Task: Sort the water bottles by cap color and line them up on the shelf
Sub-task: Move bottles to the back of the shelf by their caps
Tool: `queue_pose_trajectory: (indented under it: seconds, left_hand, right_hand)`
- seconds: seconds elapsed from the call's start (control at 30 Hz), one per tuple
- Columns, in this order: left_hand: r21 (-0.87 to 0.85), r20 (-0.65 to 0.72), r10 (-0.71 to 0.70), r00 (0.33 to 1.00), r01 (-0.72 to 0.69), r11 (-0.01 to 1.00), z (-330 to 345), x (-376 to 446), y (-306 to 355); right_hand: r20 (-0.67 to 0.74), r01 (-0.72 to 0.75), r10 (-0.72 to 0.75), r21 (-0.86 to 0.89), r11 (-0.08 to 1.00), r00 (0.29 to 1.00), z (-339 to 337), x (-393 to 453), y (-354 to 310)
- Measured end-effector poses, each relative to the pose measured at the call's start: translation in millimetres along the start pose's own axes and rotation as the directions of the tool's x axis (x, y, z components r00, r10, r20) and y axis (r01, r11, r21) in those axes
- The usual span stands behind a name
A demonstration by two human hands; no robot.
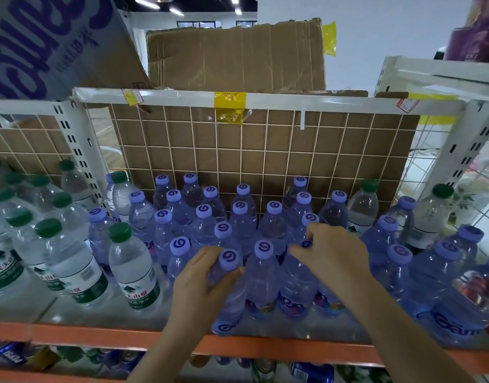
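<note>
while both hands work at the front edge of the shelf (99,331), the left hand (200,283) curls its fingers and thumb round the neck and shoulder of a purple-capped bottle (229,294), which stands at the front edge with its cap showing between thumb and fingers. the right hand (330,251) has its fingers bent down over the cap of a neighbouring purple-capped bottle to the right (297,288), fingertips pinching the cap, most of which is hidden beneath them. between the two held bottles stands a third purple-capped bottle (262,272), untouched. behind these, a block of purple-capped bottles (239,214) fills the middle of the shelf back to the wire grid panel (265,145), in loose rows. green-capped bottles (69,258) stand grouped toward the left end of the shelf, one (132,266) just beside the purple block at the front. two green-capped bottles at the right (363,205) stand among further purple-capped ones near the right end. cardboard boxes (235,56) rest on top of the rack, above the grid panel. below the orange front rail (265,346), cans (312,373) lie on a lower level, partly visible.
</note>
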State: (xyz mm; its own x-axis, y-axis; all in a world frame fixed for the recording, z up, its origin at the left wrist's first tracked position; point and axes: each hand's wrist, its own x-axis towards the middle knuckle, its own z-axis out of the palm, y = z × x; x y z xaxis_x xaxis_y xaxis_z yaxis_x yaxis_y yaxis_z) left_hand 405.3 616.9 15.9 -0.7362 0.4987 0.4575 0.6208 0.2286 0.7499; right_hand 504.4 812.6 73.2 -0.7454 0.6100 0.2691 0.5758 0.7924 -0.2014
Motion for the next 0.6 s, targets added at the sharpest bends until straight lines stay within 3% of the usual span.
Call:
queue_pose_trajectory:
  seconds: [0.2, 0.4, 0.6]
  left_hand:
    - [-0.068, 0.053, 0.024, 0.998, -0.02, 0.997, -11, 6, -7]
    - [0.099, -0.164, 0.095, 0.982, -0.079, 0.992, 9, -5, -12]
    - [0.246, -0.309, 0.133, 0.942, -0.056, 0.968, 19, -4, -14]
  right_hand:
    - [0.014, -0.045, 0.044, 0.1, 0.994, 0.999, 0, -5, -1]
    - [0.018, -0.068, 0.067, 0.097, 0.993, 0.998, 0, -14, -2]
    - [0.056, 0.003, 0.002, -0.102, 0.995, 0.998, -5, -15, -9]
